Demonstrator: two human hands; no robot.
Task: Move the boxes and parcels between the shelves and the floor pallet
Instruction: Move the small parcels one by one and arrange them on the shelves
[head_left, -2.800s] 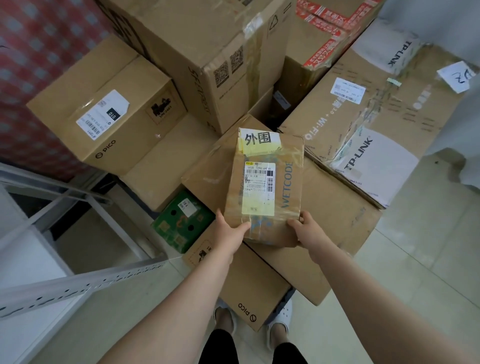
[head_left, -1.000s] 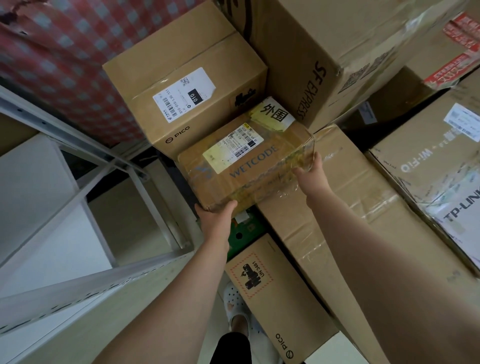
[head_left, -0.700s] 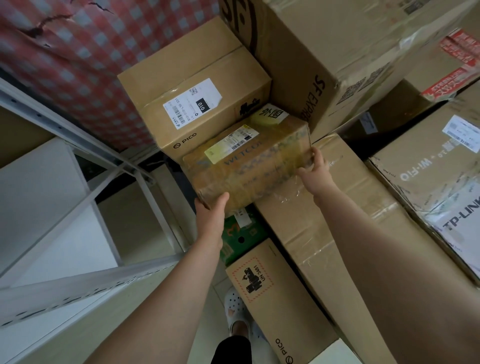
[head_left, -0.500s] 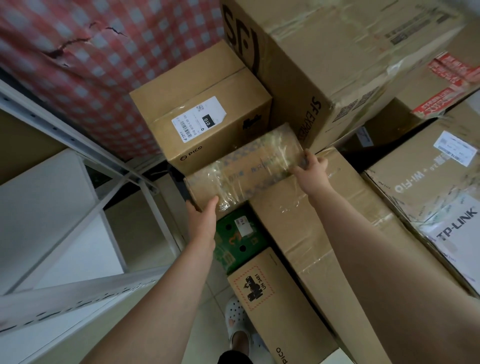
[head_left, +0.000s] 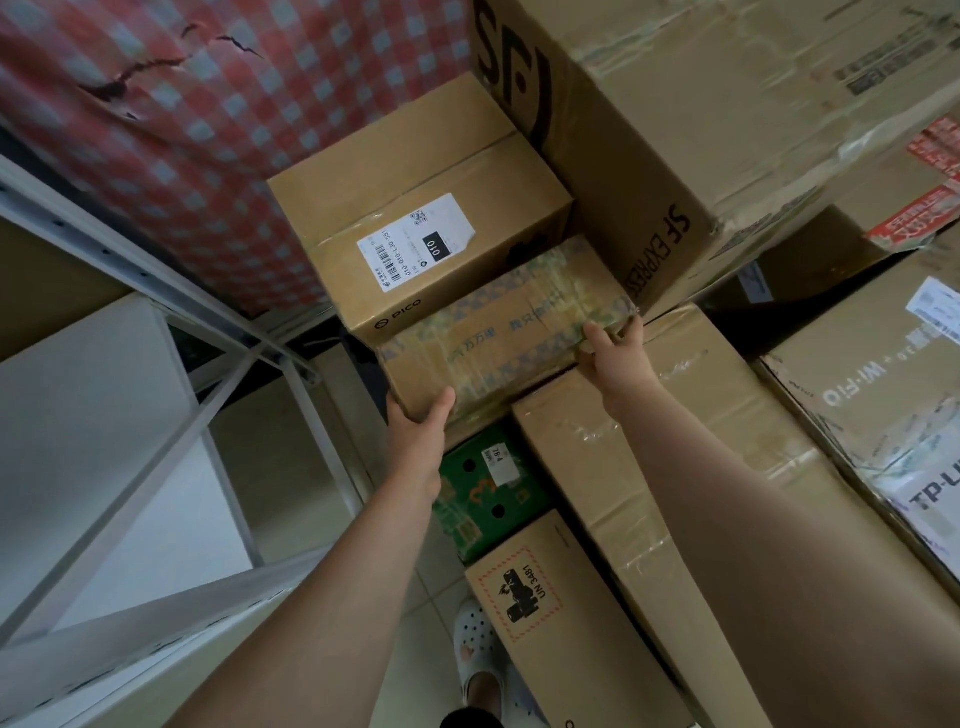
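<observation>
Here, in the head view, both hands grasp a tape-wrapped brown parcel (head_left: 498, 338) by its ends. The left hand (head_left: 418, 431) clasps the lower left corner, thumb on the near face and fingers tucked beneath. The right hand (head_left: 618, 358) curls its fingers over the right end. The parcel is tilted, its taped face toward the camera. It sits just in front of the PICO box (head_left: 415, 218) bearing a white shipping label, and its right end is close to the corner of the big SF EXPRESS carton (head_left: 701, 104). Whether it rests on anything cannot be told. Below it lie a green box (head_left: 483, 499) and a long taped carton (head_left: 675, 415), with a PICO carton marked UN 3481 (head_left: 561, 623) nearer the person's white shoe (head_left: 478, 654). A TP-LINK box (head_left: 883, 395) stands to the right. On the left are a white metal shelf frame (head_left: 156, 457) and a red checked cloth (head_left: 182, 130).
</observation>
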